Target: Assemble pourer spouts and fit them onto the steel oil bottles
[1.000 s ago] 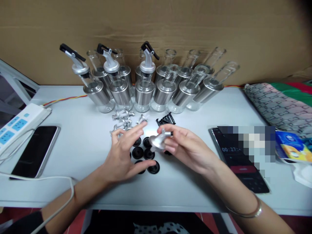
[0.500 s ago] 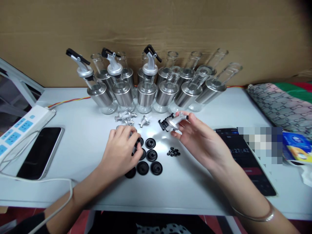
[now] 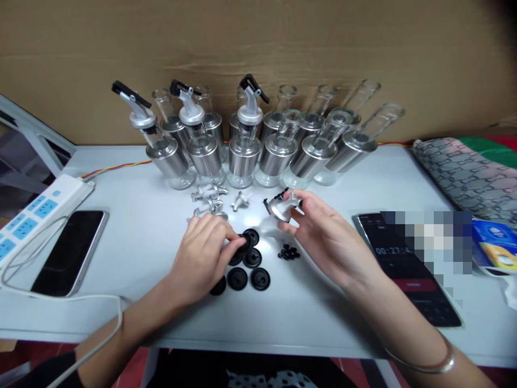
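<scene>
Head view, centre: left hand [image 3: 202, 256] pinches black disc [image 3: 244, 243], right hand [image 3: 333, 242] pinches silver spout [image 3: 279, 209] — by its narrow end, probably leaving base free.

Bottle row [image 3: 244, 156] blocks the back. Bare surface [image 3: 315, 307] open in front of discs [image 3: 237, 278]; phone [image 3: 407, 269] bounds the right.

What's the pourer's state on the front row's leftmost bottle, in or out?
In: the pourer is seated on the bottle, black plug visible at the neck, just under the silver collar.
</scene>
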The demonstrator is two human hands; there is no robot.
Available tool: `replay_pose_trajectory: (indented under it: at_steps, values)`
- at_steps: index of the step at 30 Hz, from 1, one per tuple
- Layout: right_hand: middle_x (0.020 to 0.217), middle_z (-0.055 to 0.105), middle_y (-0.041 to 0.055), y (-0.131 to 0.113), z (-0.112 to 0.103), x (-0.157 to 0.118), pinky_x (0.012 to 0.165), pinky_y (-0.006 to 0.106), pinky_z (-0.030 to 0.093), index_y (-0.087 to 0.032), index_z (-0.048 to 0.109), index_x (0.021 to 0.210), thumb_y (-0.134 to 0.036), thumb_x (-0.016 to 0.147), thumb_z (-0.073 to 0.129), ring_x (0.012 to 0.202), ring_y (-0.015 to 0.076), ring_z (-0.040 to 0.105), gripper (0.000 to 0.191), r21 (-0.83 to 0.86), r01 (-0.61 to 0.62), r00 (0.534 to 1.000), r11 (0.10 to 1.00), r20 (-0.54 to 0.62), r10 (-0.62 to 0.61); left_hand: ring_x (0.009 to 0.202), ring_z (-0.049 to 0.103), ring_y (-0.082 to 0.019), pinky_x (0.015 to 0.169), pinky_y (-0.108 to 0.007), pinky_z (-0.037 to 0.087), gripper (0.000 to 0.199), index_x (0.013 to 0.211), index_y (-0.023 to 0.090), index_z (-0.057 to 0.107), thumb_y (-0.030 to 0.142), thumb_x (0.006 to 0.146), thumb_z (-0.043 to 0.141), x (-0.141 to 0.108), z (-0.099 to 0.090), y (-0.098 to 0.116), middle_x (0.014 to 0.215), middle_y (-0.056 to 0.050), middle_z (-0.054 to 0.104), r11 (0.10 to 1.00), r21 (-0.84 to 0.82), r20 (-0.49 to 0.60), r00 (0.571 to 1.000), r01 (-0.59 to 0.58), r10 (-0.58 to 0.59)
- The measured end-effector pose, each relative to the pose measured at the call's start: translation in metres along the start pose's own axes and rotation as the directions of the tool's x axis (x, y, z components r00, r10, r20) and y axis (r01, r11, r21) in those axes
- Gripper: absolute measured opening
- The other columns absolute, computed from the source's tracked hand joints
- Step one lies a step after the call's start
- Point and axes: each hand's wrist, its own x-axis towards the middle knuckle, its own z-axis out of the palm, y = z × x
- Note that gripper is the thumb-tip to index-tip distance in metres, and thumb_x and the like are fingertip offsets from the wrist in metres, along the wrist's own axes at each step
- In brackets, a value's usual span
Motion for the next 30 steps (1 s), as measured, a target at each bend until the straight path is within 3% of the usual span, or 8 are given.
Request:
replay_pose_trajectory:
  at_steps: [3,5,11,14,19,23,26,30]
  values:
    - [0.098,0.063,0.0018,-0.0004,0.004,-0.0052,0.08,0.032,0.047,-0.026,0.07,0.086,-0.045,0.075,0.073,0.087,0.0157,0.057,0.023,-0.032,-0.059,0.99,0.998,0.128,0.063,0.067,0.053,-0.012,0.063,-0.027,0.041,0.01,0.084,0.02,0.046,0.016,0.093,0.048,-0.0004,-0.0006,0.0016,0.073,0.001,0.058,0.993,-0.114,-0.144,0.99,-0.013,-0.003]
    - [0.099,0.065,0.0032,0.0008,0.0064,-0.0077,0.081,0.034,0.048,-0.024,0.07,0.084,-0.046,0.072,0.075,0.089,0.0169,0.059,0.026,-0.078,-0.087,0.966,0.993,0.238,0.103,0.065,0.053,-0.012,0.061,-0.026,0.042,0.01,0.085,0.021,0.045,0.017,0.094,0.047,-0.0006,0.0001,0.0012,0.07,0.002,0.056,0.989,-0.148,-0.182,0.983,0.0,-0.028]
    - [0.101,0.068,0.0044,0.0059,0.0081,-0.0104,0.079,0.032,0.047,-0.023,0.072,0.09,-0.044,0.075,0.074,0.088,0.0159,0.061,0.026,-0.22,0.043,0.88,0.975,0.47,0.067,0.061,0.051,-0.01,0.058,-0.023,0.042,0.013,0.082,0.021,0.043,0.02,0.094,0.047,-0.003,0.0041,0.0025,0.067,0.003,0.054,0.975,-0.218,-0.135,0.987,0.051,-0.082]
    - [0.097,0.069,0.0041,0.0063,0.0068,-0.0107,0.077,0.03,0.047,-0.023,0.072,0.09,-0.044,0.075,0.073,0.088,0.0165,0.06,0.026,-0.282,0.108,0.883,0.953,0.467,0.038,0.058,0.049,-0.01,0.058,-0.023,0.041,0.016,0.079,0.021,0.042,0.022,0.095,0.046,-0.0042,0.0045,0.0034,0.066,0.004,0.053,0.974,-0.225,-0.107,0.992,0.037,-0.063]
    - [0.095,0.07,0.0053,0.0071,0.0064,-0.0101,0.072,0.031,0.047,-0.023,0.072,0.089,-0.048,0.074,0.073,0.084,0.0176,0.061,0.029,-0.234,0.104,0.9,0.967,0.437,0.009,0.064,0.054,-0.012,0.071,-0.031,0.042,0.026,0.079,0.02,0.042,0.032,0.099,0.033,-0.0052,0.0031,0.0002,0.071,0.001,0.058,0.971,-0.23,-0.042,0.998,-0.057,0.048]
    - [0.094,0.07,0.0042,0.006,0.0059,-0.0098,0.075,0.031,0.047,-0.024,0.071,0.085,-0.052,0.072,0.073,0.086,0.0184,0.062,0.03,-0.198,0.085,0.954,0.977,0.3,-0.022,0.081,0.061,-0.015,0.084,-0.037,0.042,0.009,0.1,0.02,0.047,0.018,0.093,0.041,-0.0061,0.0038,-0.0022,0.089,-0.004,0.065,0.966,-0.228,-0.07,0.992,-0.121,0.108]
    - [0.093,0.07,0.0039,0.004,0.0057,-0.0104,0.068,0.03,0.046,-0.025,0.07,0.085,-0.054,0.072,0.072,0.083,0.018,0.061,0.031,-0.17,0.063,0.972,0.983,0.235,-0.021,0.085,0.061,-0.015,0.087,-0.038,0.042,0.029,0.11,0.023,0.048,0.006,0.087,0.044,-0.0059,0.0042,-0.0034,0.098,-0.004,0.066,0.978,-0.131,-0.104,0.983,-0.164,0.15]
    - [0.091,0.07,0.0047,0.0029,0.0067,-0.0102,0.06,0.026,0.044,-0.023,0.07,0.083,-0.053,0.071,0.074,0.078,0.0166,0.06,0.032,-0.156,0.045,0.975,0.987,0.223,-0.009,0.083,0.061,-0.014,0.088,-0.037,0.04,0.026,0.106,0.025,0.054,0.007,0.09,0.043,-0.0042,0.0036,-0.0043,0.097,-0.003,0.068,0.982,-0.054,-0.114,0.978,-0.181,0.174]
